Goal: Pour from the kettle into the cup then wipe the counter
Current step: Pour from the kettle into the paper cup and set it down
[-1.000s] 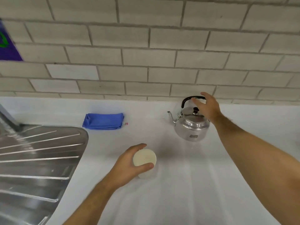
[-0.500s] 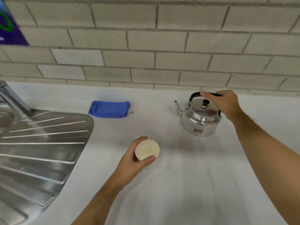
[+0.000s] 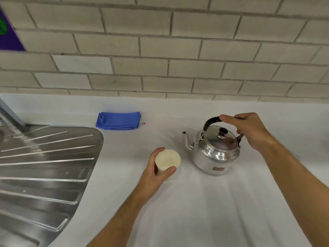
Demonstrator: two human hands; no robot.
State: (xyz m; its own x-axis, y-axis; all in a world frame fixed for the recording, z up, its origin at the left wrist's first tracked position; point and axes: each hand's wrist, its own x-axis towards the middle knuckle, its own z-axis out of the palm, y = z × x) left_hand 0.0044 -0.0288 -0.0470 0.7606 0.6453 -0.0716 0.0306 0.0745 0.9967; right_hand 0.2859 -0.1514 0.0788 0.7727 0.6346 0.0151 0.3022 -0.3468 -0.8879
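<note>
A shiny metal kettle [image 3: 214, 154] with a black handle stands on the white counter [image 3: 195, 211], its spout pointing left toward the cup. My right hand [image 3: 249, 131] is closed around the kettle's handle from above. A small cream cup [image 3: 168, 160] stands upright just left of the kettle, looking empty inside. My left hand [image 3: 154, 173] wraps around its near side, thumb on the rim. A folded blue cloth [image 3: 118, 120] lies further back on the counter, near the wall.
A steel sink drainboard [image 3: 44, 166] with raised ribs fills the left side. A pale brick wall [image 3: 160, 59] rises behind the counter. A purple sign [image 3: 7, 36] hangs at the upper left.
My right hand went from reaching over the kettle to closing on its handle, and the kettle now sits closer to the cup. My left hand has stayed on the cup.
</note>
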